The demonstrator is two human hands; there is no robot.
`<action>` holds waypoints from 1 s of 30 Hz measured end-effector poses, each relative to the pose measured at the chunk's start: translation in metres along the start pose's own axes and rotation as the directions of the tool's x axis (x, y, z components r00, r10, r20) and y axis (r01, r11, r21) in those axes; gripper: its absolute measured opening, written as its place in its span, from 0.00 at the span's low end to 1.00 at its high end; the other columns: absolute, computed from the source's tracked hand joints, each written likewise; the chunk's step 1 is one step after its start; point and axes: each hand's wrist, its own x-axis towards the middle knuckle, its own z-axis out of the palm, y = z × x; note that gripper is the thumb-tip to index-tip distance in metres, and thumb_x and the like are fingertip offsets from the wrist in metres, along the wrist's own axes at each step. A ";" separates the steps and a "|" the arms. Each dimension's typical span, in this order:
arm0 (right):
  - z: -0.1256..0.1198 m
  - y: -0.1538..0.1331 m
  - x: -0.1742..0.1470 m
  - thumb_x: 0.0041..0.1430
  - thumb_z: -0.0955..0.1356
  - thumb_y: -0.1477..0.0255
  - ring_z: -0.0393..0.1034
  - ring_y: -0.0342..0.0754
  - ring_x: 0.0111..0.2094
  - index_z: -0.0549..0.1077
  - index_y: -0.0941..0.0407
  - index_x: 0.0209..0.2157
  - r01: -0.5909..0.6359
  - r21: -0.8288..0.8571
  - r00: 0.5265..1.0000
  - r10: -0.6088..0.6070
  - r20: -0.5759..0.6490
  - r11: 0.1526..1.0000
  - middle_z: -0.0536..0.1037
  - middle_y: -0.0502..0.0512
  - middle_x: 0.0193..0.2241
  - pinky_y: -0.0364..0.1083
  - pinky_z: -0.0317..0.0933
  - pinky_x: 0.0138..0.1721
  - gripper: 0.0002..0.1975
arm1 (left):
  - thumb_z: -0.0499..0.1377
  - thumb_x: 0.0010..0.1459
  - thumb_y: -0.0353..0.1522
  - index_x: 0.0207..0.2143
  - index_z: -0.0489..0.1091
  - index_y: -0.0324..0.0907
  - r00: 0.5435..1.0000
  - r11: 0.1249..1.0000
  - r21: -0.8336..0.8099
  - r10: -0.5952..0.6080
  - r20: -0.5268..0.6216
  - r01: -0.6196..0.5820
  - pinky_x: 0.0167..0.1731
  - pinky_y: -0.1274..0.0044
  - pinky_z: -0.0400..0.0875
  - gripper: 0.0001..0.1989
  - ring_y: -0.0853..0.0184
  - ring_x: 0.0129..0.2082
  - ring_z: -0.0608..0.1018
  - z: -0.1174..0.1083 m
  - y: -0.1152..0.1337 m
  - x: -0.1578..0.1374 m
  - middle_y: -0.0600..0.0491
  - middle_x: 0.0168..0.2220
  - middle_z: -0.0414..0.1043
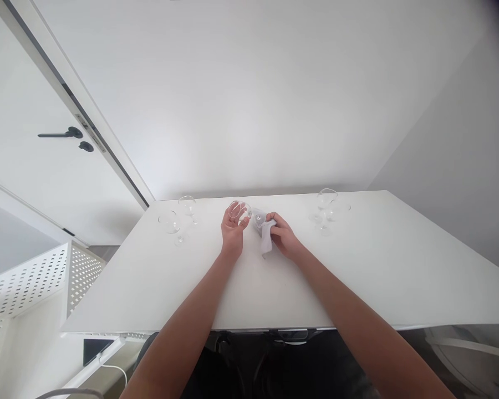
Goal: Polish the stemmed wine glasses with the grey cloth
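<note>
A clear wine glass [244,210] is held on its side above the table, its rim toward the left. My left hand [233,233] is closed around the bowl, with fingers behind it and the thumb at the front. Around the base end of the glass, my right hand [283,237] grips a light grey cloth [266,235], one end of which hangs down. The foot of the glass is mostly covered by the cloth.
Two stemmed glasses, a nearer one [168,223] and a farther one [187,206], stand on the white table [258,299] at left. Two more, one [327,198] beside another [340,209], stand at right. A wall [249,111] rises behind; a door [25,155] is far left.
</note>
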 end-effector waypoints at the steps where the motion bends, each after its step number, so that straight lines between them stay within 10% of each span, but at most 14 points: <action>1: 0.000 0.000 0.000 0.49 0.68 0.73 0.58 0.45 0.29 0.64 0.49 0.37 -0.005 -0.008 1.000 0.005 0.009 1.000 0.66 0.46 0.30 0.44 0.50 0.29 0.13 | 0.72 0.52 0.38 0.58 0.68 0.52 1.000 1.000 -0.001 -0.001 -0.005 0.001 0.58 0.60 0.70 0.31 0.51 0.65 0.68 0.000 0.000 0.000 0.44 0.62 0.67; 30: -0.002 -0.001 0.000 0.48 0.67 0.73 0.58 0.44 0.29 0.66 0.50 0.37 0.046 -0.051 0.997 -0.050 -0.067 0.998 0.66 0.46 0.29 0.44 0.50 0.29 0.11 | 0.72 0.52 0.38 0.57 0.69 0.51 1.000 1.000 0.019 -0.001 -0.026 0.002 0.59 0.59 0.70 0.31 0.50 0.66 0.67 0.001 0.000 -0.001 0.45 0.63 0.67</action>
